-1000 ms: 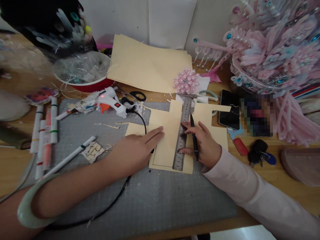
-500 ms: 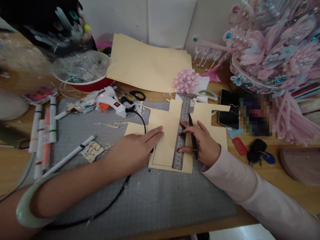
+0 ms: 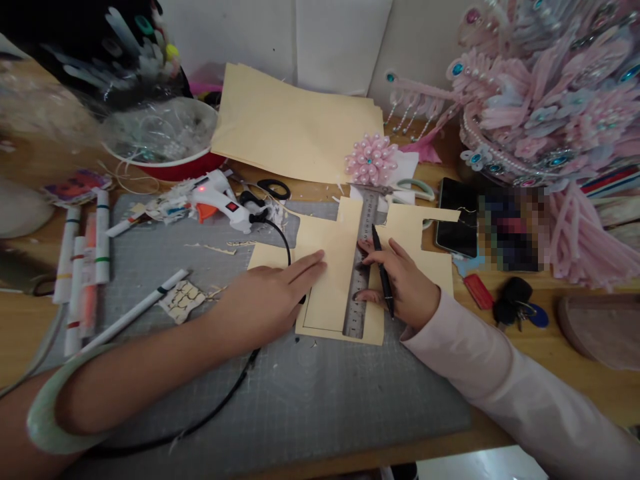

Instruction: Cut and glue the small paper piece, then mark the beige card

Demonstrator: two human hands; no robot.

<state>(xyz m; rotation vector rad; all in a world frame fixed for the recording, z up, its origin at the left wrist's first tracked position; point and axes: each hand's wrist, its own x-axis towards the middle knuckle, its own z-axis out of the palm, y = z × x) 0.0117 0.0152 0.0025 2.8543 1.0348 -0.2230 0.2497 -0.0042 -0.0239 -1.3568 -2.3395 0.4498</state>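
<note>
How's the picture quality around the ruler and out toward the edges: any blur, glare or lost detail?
Head view: dim light, but the ruler reads fairly crisp, without strong glare; head view, left edge: clear plastic smeared; head view, right: a pixelated patch beside the phone hides detail.

Single head-worn view here, peering from above, facing forward and steeply down over tabletop (image 3: 543, 347). Close range: left hand (image 3: 267, 300) and right hand (image 3: 405, 280) near mid-frame, left forearm (image 3: 145, 380) in from lower left, right sleeve (image 3: 505, 373) from lower right. Wall (image 3: 230, 40) across top. Framing slightly askew, tabletop's near edge (image 3: 325, 460) climbing rightward along bottom.
</note>
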